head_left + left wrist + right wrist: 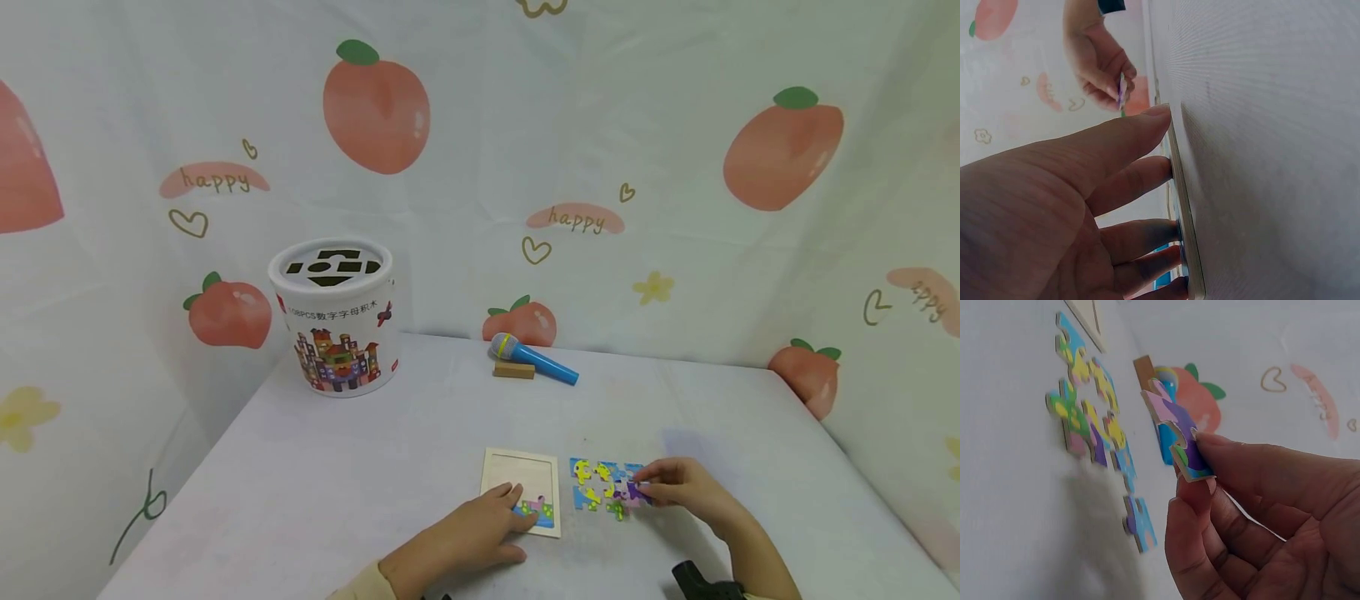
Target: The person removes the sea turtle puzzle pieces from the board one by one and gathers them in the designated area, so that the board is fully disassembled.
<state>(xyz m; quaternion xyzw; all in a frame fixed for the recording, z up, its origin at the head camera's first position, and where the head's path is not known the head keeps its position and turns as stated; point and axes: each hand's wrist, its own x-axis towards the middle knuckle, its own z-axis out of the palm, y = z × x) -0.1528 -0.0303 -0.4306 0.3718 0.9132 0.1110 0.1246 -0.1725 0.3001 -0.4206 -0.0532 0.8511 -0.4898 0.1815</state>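
Observation:
A pale wooden puzzle frame lies flat on the table, with a few joined pieces in its lower part. My left hand rests on it, fingers spread and fairly straight across the board's left and lower side; in the left wrist view the fingertips touch its edge. My right hand pinches a purple, pink and blue puzzle piece between thumb and fingers, held up off the table. Under and beside it lie several loose puzzle pieces, yellow, blue, green and purple, right of the frame.
Behind the puzzle lie a blue toy microphone and a small brown wooden block. A white lidded bucket printed with building blocks stands at the back left. A peach-patterned cloth hangs behind the white table.

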